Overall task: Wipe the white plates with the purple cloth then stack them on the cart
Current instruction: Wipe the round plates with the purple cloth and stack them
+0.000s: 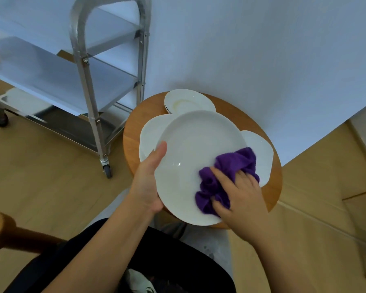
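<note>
A large white plate is held above a round wooden worktop, tilted slightly toward the viewer. It is gripped at its left rim by the left hand, the thumb laid over the upper face and the remaining fingers hidden beneath. A crumpled purple cloth is pressed against the plate's lower right area by the right hand, whose fingers are curled into the fabric. Three further groups of white plates are seen on the worktop: a small stack at the back, with a faint yellowish mark on its top plate, a plate at the left partly covered by the held plate, and another at the right partly hidden behind the cloth. A metal cart with several shelves and castor wheels is parked on the wooden floor just to the left of the worktop, beside a pale wall. A white plate is seen on the cart's lower shelf, blurred.
</note>
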`<state>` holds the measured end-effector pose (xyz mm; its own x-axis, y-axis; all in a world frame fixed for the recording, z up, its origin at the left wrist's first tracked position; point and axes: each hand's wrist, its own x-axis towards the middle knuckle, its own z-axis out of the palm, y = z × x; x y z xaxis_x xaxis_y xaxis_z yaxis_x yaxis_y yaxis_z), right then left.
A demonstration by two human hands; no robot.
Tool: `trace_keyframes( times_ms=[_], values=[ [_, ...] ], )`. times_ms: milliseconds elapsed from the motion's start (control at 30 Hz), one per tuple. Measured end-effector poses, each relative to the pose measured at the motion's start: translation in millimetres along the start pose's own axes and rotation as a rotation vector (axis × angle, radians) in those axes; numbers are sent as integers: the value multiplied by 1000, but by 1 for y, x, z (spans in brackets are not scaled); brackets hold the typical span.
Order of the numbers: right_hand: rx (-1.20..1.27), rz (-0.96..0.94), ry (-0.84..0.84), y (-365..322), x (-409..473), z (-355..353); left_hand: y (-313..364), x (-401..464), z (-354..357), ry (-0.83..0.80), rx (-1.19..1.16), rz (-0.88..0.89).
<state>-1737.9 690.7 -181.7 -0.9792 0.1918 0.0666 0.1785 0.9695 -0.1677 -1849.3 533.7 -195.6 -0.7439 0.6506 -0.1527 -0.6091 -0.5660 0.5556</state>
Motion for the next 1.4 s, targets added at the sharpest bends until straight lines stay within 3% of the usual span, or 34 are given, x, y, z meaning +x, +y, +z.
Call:
trace_keyframes(
  times_ms=[133,233,300,367,567,633,900,1033,1167,1300,1400],
  values=[
    [25,25,69,-1,4,2,1,4,0,35,40,-25],
    [7,-206,121,-17,1,4,12,11,0,4,45,-87],
    [-64,-359,25,-26,4,2,14,15,2,-12,39,-146],
    [-125,-447,-68,-28,16,-2,11,17,3,-32,82,-207],
    [-337,-716,-30,-6,49,-9,6,12,-5,-156,109,-269],
    [-294,-644,7,1,54,-12,7,10,-6,-187,79,-228],
    [25,35,84,5,39,-6,20,13,6,-3,42,-17],
    [121,83,4,-20,10,7,20,19,19,155,58,36],
    [197,48,12,-47,0,16,7,20,28,329,-27,-49],
    [179,-31,315,-60,9,15,8,17,34,399,23,-88],
    [349,-102,541,-61,11,6,21,15,35,242,151,-57]
  ],
)
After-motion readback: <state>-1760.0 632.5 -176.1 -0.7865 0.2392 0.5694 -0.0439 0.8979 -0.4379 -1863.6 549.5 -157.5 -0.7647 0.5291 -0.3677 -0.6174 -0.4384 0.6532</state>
